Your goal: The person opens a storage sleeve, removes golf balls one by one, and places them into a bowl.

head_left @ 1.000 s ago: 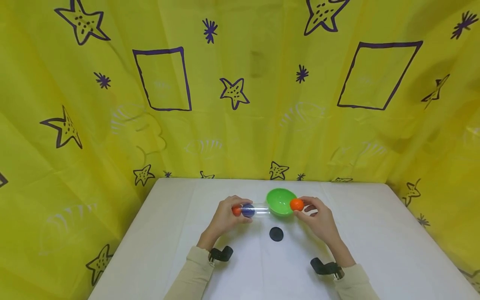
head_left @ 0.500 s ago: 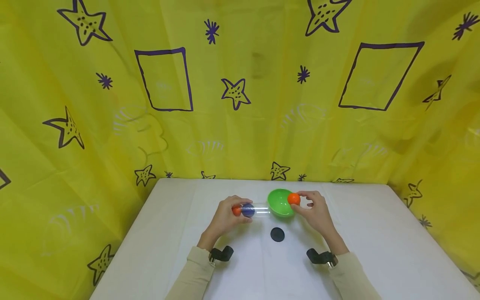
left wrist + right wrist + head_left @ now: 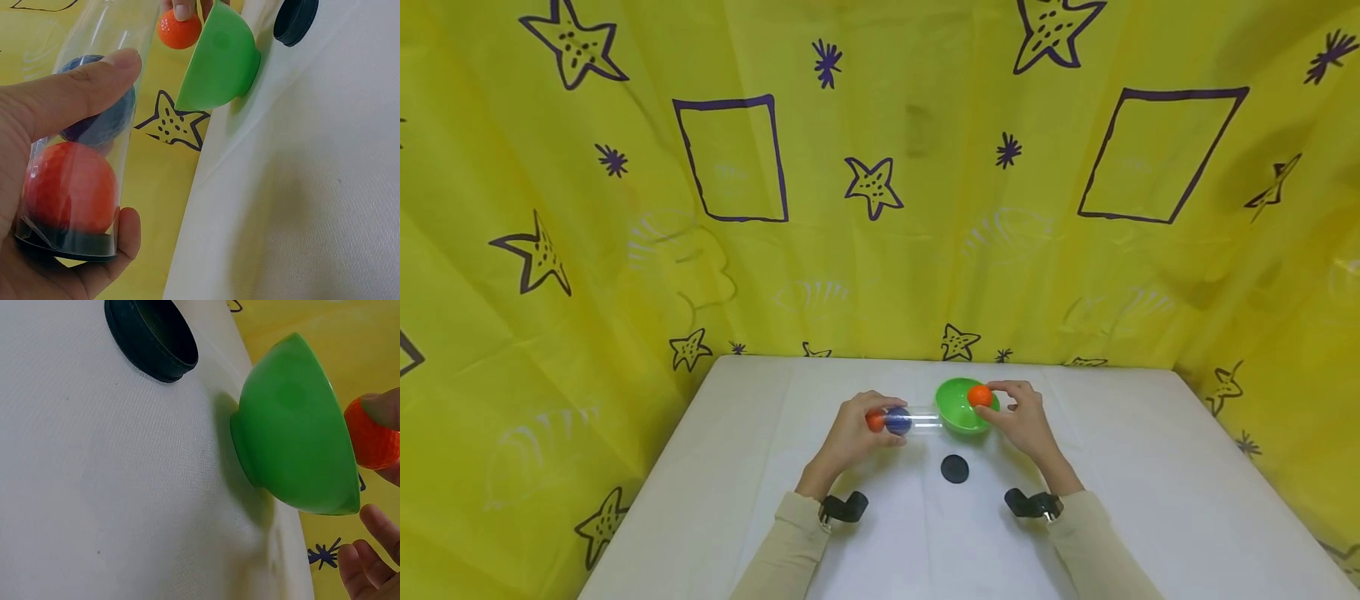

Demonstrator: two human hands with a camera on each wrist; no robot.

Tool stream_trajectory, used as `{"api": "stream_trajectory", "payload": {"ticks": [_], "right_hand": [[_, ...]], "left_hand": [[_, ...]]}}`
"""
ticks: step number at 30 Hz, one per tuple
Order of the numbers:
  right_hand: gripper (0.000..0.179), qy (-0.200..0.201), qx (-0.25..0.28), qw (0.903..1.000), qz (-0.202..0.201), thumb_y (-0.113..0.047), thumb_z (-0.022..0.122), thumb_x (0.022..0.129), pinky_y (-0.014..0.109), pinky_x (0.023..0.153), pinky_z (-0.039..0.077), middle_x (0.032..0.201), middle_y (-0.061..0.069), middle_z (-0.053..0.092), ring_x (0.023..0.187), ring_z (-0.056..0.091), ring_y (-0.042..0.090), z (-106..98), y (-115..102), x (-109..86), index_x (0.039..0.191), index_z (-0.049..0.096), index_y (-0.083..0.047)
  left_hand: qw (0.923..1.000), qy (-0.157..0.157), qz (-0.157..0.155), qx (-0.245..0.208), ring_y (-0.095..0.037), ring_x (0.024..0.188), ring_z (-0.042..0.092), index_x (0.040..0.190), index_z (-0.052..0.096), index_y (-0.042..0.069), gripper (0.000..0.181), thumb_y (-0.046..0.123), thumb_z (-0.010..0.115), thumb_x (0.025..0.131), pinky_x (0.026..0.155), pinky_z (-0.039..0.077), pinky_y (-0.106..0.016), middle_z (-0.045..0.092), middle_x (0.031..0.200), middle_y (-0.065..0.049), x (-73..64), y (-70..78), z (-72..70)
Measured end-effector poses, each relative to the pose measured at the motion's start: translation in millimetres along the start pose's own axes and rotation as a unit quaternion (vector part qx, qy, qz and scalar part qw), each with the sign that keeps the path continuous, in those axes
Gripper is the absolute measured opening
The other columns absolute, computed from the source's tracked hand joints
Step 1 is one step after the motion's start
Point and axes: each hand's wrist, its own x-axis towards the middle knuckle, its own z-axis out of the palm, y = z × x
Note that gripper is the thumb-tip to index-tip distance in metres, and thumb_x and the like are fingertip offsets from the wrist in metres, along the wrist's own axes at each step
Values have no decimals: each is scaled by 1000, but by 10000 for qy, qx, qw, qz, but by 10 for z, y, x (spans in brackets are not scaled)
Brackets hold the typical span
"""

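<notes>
My left hand grips a clear plastic tube by its closed end, where a black cap sits. Inside the tube lie a red-orange ball and a dark blue ball; the tube lies sideways with its far end pointing at the green bowl. Between thumb and fingers, my right hand pinches an orange golf ball over the bowl's right side. In the right wrist view that ball shows at the bowl's rim, partly covered by the thumb.
A loose black cap lies on the white table in front of the bowl, its hollow side showing in the right wrist view. A yellow patterned curtain stands behind the table and along both sides.
My right hand has moved left and slightly away from me, bringing the orange golf ball from the bowl's right rim to over the bowl. My left hand and the tube stay nearly still.
</notes>
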Motion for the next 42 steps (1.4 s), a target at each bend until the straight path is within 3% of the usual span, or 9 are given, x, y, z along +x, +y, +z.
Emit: {"api": "stream_trajectory", "payload": {"ticks": [7,22,29,37,42], "right_hand": [[56,-194,-27,9997,151,-32,78,90,58,107,43,148,25,43,134,32,42,38,23,40,135,61,-4],[56,-306,-62,9987,413,-32,77,92,58,109,42,149,24,42,135,32,41,115,-2,107,137,60,-4],[57,-348,-101,9983,463,-32,78,90,64,110,39,150,24,41,137,30,43,131,24,134,137,60,-4],[58,-378,-134,9981,463,-32,78,90,67,109,36,150,26,41,135,30,44,141,33,146,137,60,-4],[57,-366,-169,9982,452,-31,78,90,67,109,36,149,26,42,134,31,44,144,28,140,137,60,-4]], "left_hand": [[9999,-71,-91,-15,-19,107,59,123,75,16,50,18,91,76,101,52,-38,71,112,0,5,9,3],[9998,-92,-165,-59,-19,107,58,123,75,15,49,15,91,77,100,52,-38,71,112,-1,1,13,20],[9997,-98,-195,-97,-19,107,58,123,75,15,49,15,90,77,101,52,-39,71,112,-1,-2,19,18],[9995,-99,-289,-98,-18,108,58,122,75,22,49,16,91,77,102,51,-39,70,112,2,-1,19,18],[9996,-100,-240,-115,-19,107,58,123,75,19,49,14,90,77,101,52,-40,70,113,0,1,20,17]]}}
